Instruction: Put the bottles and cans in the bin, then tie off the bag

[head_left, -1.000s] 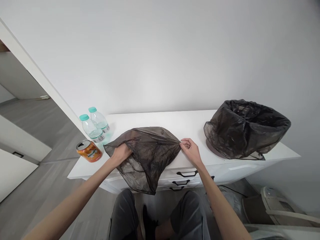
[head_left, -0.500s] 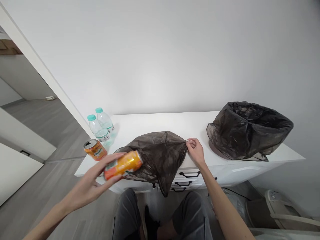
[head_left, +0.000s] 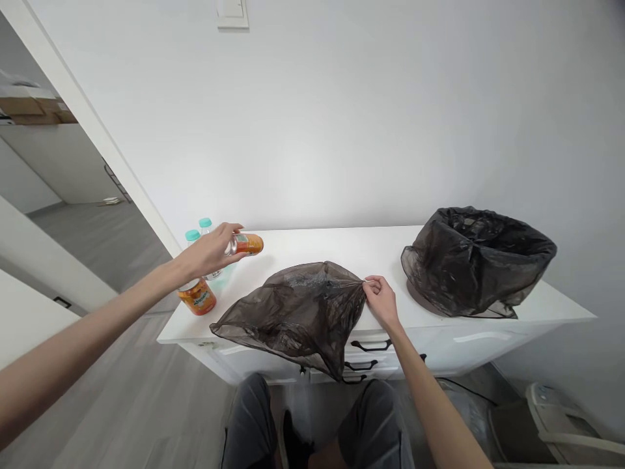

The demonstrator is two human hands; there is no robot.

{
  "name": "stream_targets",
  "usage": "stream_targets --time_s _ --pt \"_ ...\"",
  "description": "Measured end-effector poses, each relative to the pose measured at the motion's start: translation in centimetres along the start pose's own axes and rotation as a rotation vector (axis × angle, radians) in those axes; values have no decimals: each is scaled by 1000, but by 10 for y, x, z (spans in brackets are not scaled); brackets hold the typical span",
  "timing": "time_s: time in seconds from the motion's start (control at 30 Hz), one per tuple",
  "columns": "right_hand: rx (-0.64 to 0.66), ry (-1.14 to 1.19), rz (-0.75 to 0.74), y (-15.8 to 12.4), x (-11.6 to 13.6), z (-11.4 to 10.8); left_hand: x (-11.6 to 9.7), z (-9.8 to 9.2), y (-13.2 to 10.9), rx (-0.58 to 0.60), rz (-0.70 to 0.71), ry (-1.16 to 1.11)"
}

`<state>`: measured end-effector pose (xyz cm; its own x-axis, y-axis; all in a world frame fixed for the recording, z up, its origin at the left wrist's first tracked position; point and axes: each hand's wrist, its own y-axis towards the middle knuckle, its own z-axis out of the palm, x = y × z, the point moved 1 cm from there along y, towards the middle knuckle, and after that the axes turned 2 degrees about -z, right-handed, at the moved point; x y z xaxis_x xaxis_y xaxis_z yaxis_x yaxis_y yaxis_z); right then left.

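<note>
Smooth pale-grey wall (head_left: pixel 342 117): fills the upper and middle frame.
Square white switch plate (head_left: pixel 233 13): top edge, left of centre, partly cut off.
Brown cardboard boxes (head_left: pixel 36 111): upper left, beyond the white door frame (head_left: pixel 92 124).
Grey plank-patterned floor (head_left: pixel 122 417): lower left.
Small black rectangular handle (head_left: pixel 62 301): left edge, on a white flat panel (head_left: pixel 29 312).
Beige plastic appliance (head_left: pixel 547 407): lower right, its kind unclear.
Thin black cable (head_left: pixel 466 387): left of it.

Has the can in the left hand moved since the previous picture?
Yes, the can in the left hand moved toward the wall, nearer the back edge of the cabinet.
</note>
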<state>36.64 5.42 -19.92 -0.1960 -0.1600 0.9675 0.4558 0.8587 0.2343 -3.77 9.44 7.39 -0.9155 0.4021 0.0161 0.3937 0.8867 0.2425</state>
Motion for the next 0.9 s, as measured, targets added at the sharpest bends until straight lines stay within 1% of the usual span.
stream_targets --time_s 0.03,0.1,0.17,0.23,0.3,0.43,0.57,0.67,0.73,0.8,0.9 --pt "3 -2 0 1 -1 0 4 8 16 80 33 13" --pt "10 -7 0 2 -3 0 15 26 47 241 46 54" --pt "14 -16 1 3 -3 1 26 43 75 411 10 98" --pt "17 -23 3 3 -2 2 35 60 97 540 -15 118" --pt "18 -23 5 3 0 2 44 74 112 605 -23 116" --pt "13 -18 5 2 4 4 64 93 131 663 -48 103" --pt "16 -24 8 2 4 5 79 103 138 681 -74 86" --pt "17 -36 10 1 3 5 83 108 137 629 -59 62" --pt "20 -44 10 0 3 5 81 108 134 565 -35 48" --pt "22 -50 9 -1 4 5 77 107 128 471 3 33" --pt "29 -58 2 0 6 5 61 102 107 313 73 6"
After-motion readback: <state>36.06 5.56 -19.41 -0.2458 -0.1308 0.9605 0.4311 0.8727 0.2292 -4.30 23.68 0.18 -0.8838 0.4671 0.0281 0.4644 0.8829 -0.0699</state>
